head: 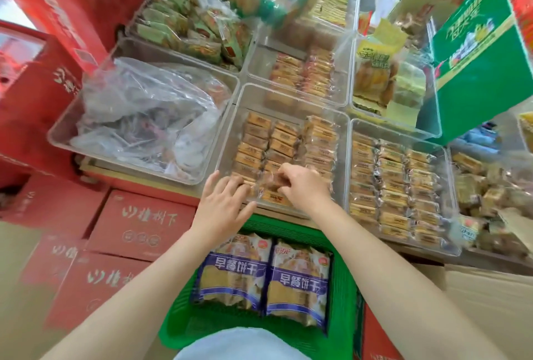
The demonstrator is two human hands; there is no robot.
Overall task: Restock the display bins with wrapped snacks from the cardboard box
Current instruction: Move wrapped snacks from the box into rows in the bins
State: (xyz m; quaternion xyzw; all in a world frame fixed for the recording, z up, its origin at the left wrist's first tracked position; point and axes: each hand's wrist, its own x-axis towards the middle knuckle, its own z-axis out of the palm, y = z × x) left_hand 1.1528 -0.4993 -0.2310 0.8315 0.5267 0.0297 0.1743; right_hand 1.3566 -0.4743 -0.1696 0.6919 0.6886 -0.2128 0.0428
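A clear display bin (230, 128) in the middle holds rows of small wrapped snacks (281, 140) with orange-brown labels. Both my hands reach into its near end. My left hand (223, 201) lies over the front left row, fingers spread and fairly straight, touching the packets. My right hand (302, 185) has its fingers curled down on a wrapped snack (274, 180) in the front middle row. One more packet (272, 198) lies flat at the bin's near wall. No cardboard box of loose snacks shows clearly; a brown cardboard surface (490, 296) sits at lower right.
Neighbouring clear bins hold more wrapped snacks: a full one at the right (398, 186), one behind (302, 74), and a left bin with a crumpled plastic bag (144, 111). A green basket (343, 287) with two purple bread packs stands below. Red cartons (138, 224) stack at the left.
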